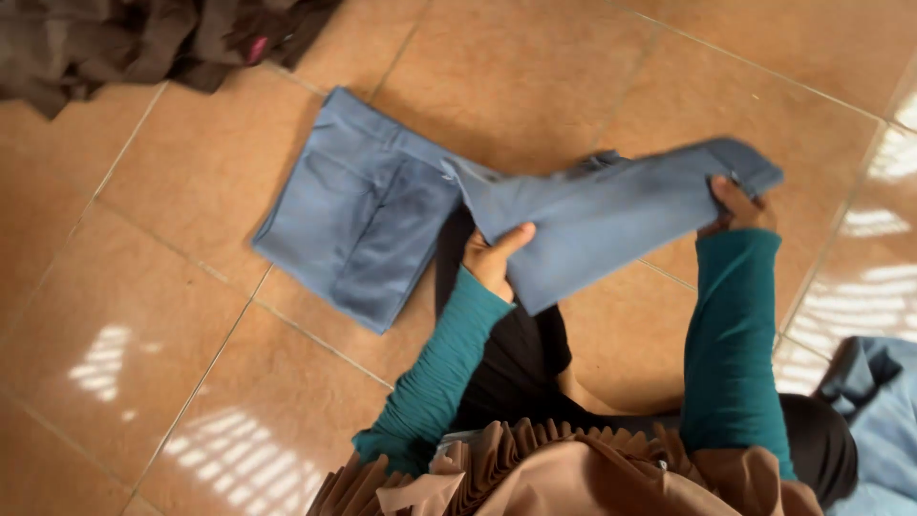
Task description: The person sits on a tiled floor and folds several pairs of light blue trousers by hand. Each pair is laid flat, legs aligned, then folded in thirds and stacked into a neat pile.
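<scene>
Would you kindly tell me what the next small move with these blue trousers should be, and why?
Probably carry the lifted legs over onto the waist part and lay them flat. The left hand grips the blue trousers at the fold, the right hand holds the leg ends in the air, and the waist half already lies flat on the tiled floor, so the fold looks half done.
</scene>
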